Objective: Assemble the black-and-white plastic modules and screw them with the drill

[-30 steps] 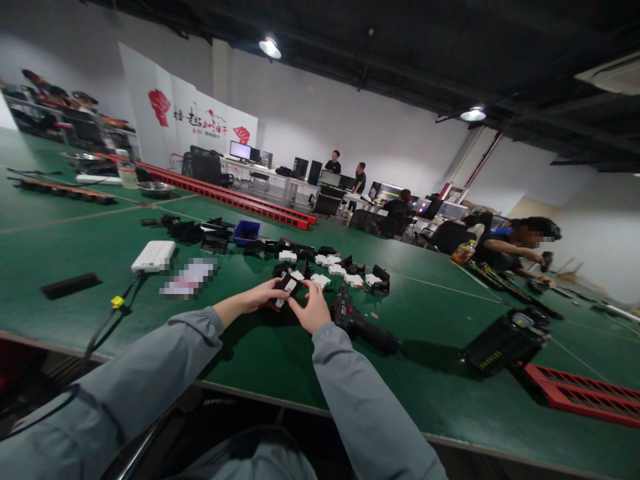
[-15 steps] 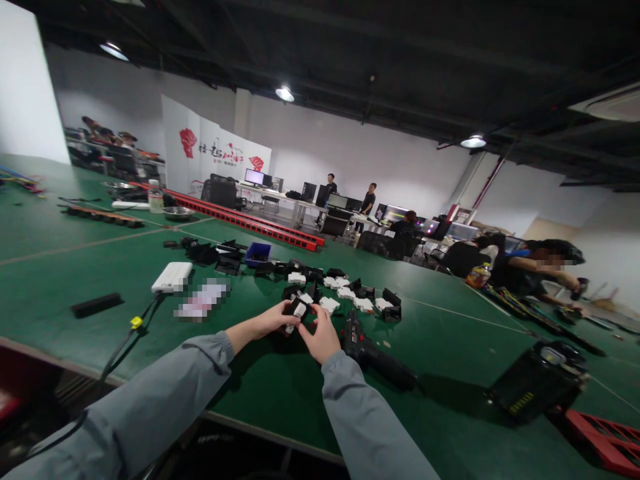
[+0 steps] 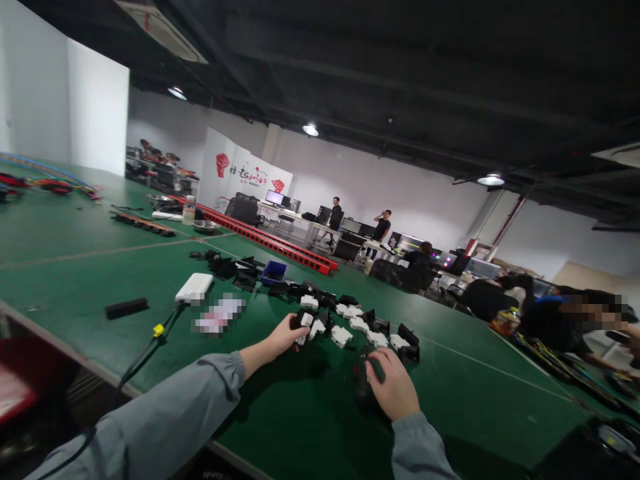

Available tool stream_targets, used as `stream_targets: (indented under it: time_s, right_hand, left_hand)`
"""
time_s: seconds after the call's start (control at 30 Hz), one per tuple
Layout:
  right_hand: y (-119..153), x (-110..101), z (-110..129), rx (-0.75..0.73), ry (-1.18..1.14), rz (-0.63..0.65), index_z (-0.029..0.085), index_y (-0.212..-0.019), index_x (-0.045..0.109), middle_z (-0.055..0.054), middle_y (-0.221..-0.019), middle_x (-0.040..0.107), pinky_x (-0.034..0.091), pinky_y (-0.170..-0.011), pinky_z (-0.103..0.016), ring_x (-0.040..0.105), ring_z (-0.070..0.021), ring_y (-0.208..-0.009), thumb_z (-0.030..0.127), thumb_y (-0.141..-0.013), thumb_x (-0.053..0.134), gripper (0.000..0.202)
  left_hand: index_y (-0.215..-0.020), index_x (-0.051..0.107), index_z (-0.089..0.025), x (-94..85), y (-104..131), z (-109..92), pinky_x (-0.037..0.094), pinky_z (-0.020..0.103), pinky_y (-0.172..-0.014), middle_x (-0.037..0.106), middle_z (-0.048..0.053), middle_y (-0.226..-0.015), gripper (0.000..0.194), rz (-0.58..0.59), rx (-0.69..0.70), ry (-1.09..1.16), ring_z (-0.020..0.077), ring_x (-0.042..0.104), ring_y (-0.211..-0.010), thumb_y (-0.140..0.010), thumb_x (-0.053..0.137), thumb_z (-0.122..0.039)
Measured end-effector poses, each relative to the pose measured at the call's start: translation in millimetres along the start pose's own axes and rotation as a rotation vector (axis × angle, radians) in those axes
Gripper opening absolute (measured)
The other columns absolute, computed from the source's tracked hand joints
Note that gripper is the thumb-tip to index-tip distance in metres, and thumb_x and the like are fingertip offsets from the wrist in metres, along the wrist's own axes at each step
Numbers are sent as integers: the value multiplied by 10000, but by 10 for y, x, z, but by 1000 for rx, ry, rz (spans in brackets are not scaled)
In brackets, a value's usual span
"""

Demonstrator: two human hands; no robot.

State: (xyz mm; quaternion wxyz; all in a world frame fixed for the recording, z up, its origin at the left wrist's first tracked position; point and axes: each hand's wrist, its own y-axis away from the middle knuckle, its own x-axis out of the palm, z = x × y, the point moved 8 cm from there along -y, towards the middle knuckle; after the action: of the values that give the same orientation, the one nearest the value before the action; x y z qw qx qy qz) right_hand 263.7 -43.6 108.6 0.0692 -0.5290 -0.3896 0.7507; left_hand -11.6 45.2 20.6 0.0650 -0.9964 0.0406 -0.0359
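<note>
My left hand (image 3: 283,337) is closed on a small black-and-white plastic part (image 3: 304,322) just above the green table. My right hand (image 3: 395,385) is on a black cordless drill (image 3: 365,383), its fingers curled over the tool's body, which hides part of the grip. White plastic pieces, such as a white block (image 3: 341,336), lie between and beyond the hands. More black brackets (image 3: 409,341) lie to the right of these pieces.
A blue bin (image 3: 274,272) stands behind the parts. To the left are a white power bank (image 3: 194,288) with a cable, a phone (image 3: 220,315) and a black bar (image 3: 127,308). Long red rails (image 3: 270,238) lie farther back. A person (image 3: 565,327) works at the right.
My right hand has left the black-and-white part, moved right and taken hold of the drill, which is now turned. My left hand keeps the part. The view has swung left.
</note>
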Motion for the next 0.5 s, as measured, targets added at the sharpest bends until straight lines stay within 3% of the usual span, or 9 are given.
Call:
stream_targets:
  time_s: [0.1,0.23,0.33,0.4,0.5]
  right_hand:
    - [195,108,-352,92,36,178,261,-918,660,-109,-1003,649,520,-841,-422,644,-274,-938,430,-874,512,229]
    - [351,202,-409,169,72,368,244,-1148,628,-129,-1075,648,497,-868,-429,634,-292,-980,556,-865,477,448]
    - [410,287,-317,223,108,511,229,-1422,409,-139,-1209,587,465,-887,-430,615,-311,-1019,659,-743,584,822]
    - [428,339,-260,240,163,572,228,-1506,238,-136,-1185,580,447,-878,-433,610,-321,-999,701,-658,640,1051]
    - [409,386,-210,242,245,586,224,-1532,116,-142,-1100,588,430,-845,-445,597,-341,-976,745,-629,630,1162]
  left_hand:
    - [-1075,482,-159,-78,-45,8,472,223,-410,623,117,-1020,504,-71,21,-8,172,632,-708,-725,730,-425]
    - [-1060,492,-159,-108,-84,88,459,211,-399,638,120,-1009,540,-85,-9,-20,180,642,-701,-694,745,-464]
    - [-1083,487,-157,-105,-97,134,467,208,-408,639,123,-1030,560,-83,-16,-63,184,647,-719,-695,732,-478]
    - [-1106,479,-153,-97,-96,142,473,207,-416,635,126,-1052,566,-80,-14,-101,186,650,-737,-709,713,-482]
    - [-1132,469,-146,-79,-83,129,475,209,-419,634,135,-1068,582,-63,-19,-145,187,654,-730,-718,697,-485]
